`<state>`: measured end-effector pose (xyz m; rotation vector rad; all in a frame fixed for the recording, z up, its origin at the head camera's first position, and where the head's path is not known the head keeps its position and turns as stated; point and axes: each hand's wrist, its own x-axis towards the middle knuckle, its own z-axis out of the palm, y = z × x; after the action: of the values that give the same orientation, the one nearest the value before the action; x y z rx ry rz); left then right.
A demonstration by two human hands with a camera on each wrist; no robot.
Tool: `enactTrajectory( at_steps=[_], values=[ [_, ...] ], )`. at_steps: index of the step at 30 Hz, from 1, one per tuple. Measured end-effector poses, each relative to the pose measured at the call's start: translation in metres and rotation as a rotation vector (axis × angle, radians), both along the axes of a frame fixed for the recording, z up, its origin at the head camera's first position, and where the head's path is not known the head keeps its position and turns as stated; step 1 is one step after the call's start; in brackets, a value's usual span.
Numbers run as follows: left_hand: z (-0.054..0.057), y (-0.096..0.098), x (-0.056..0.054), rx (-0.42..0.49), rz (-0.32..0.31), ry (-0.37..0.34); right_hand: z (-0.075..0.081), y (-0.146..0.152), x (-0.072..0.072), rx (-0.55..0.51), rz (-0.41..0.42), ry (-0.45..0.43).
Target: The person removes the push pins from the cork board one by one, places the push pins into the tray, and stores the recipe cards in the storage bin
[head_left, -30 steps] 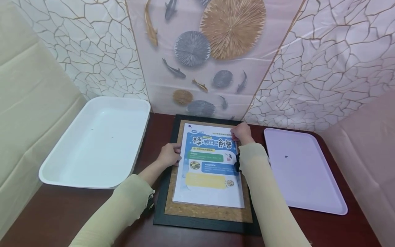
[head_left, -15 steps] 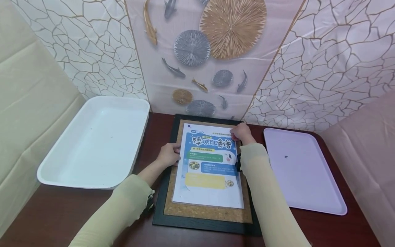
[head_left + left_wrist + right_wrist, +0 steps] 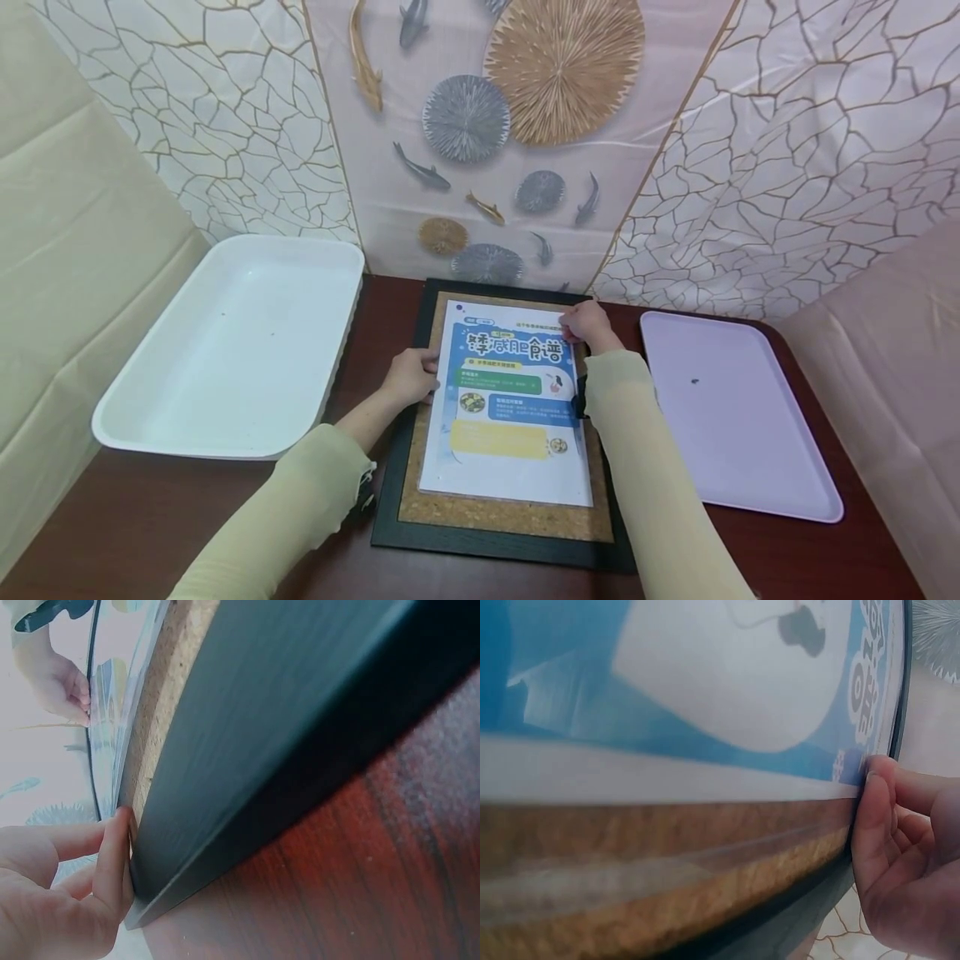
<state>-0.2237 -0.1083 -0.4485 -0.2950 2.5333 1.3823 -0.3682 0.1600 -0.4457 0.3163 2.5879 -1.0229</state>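
A laminated poster (image 3: 510,479) in blue, green and yellow lies over a cork board (image 3: 510,518) with a black frame (image 3: 450,537). At the poster's left edge my left hand (image 3: 408,377) pinches the clear margin between thumb and fingers. Its fingertips (image 3: 118,821) sit just above the cork beside the frame in the left wrist view. My right hand (image 3: 588,323) grips the poster's right edge near the upper corner. In the right wrist view, thumb and curled index finger of the right hand (image 3: 911,855) meet at the clear margin, above the cork.
A deep white tray (image 3: 225,350) stands to the left of the frame. On the right lies a shallow lilac tray (image 3: 742,417) with a small dark mark. A patterned cloth wall (image 3: 480,208) rises behind the dark red table (image 3: 187,508).
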Motion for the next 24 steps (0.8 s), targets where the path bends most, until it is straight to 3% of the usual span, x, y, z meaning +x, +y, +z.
enactTrajectory(
  at_steps=[6,13,24],
  values=[
    [0.002,0.001,0.001,-0.005,0.008,-0.009,0.002,0.000,0.004,-0.003,0.089,-0.006],
    [0.002,0.003,0.003,-0.004,-0.002,-0.019,0.007,0.000,0.019,-0.040,0.064,0.030],
    [0.005,0.003,0.005,0.015,-0.023,-0.016,0.046,0.041,0.060,-0.101,0.119,0.116]
  ],
)
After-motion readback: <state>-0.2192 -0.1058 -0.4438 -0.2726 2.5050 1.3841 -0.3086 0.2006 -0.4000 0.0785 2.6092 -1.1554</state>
